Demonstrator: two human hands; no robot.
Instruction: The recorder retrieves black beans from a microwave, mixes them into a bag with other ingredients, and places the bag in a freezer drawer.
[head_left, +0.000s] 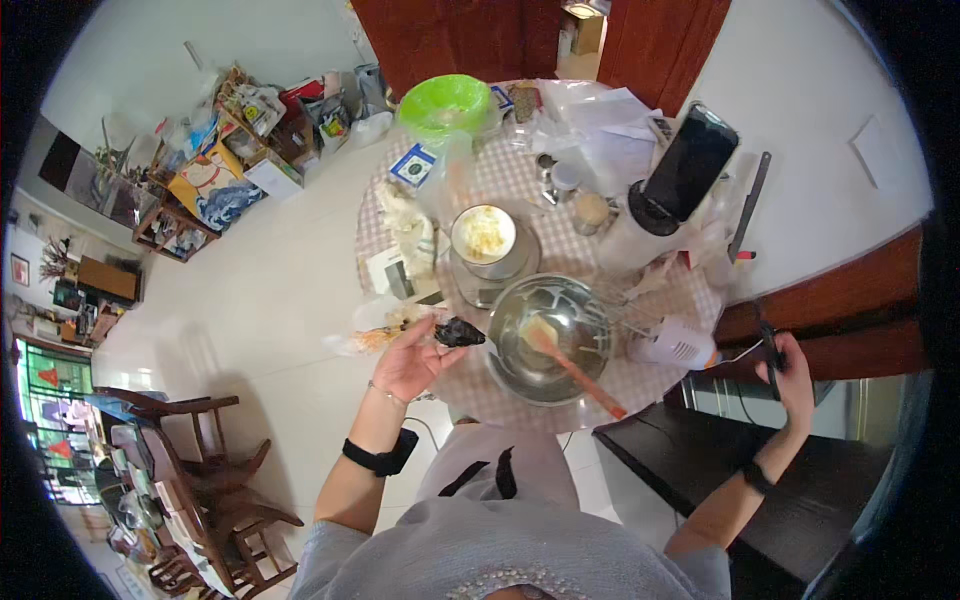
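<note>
My left hand (409, 364) is left of the steel bowl and holds a crumpled clear plastic bag (367, 340) with orange markings or contents. A black lump (459, 332), perhaps part of it, sticks out past my fingertips. At the table's right edge, my right hand (795, 390) grips a black-handled tool (770, 352), probably scissors. In the stainless steel mixing bowl (502, 375) lies a spatula (574, 367) with a reddish-brown handle and a pale blade. A white hand mixer (675, 343) rests to the bowl's right, its wire beaters toward the bowl.
Behind the bowl, a container of white and yellow food (484, 232) stands on a kitchen scale (472, 295). A cloth (409, 225), a green basin (444, 105), jars (590, 210) and a phone on a stand (691, 161) crowd the checked tablecloth (465, 397). A black bench (712, 465) is at lower right.
</note>
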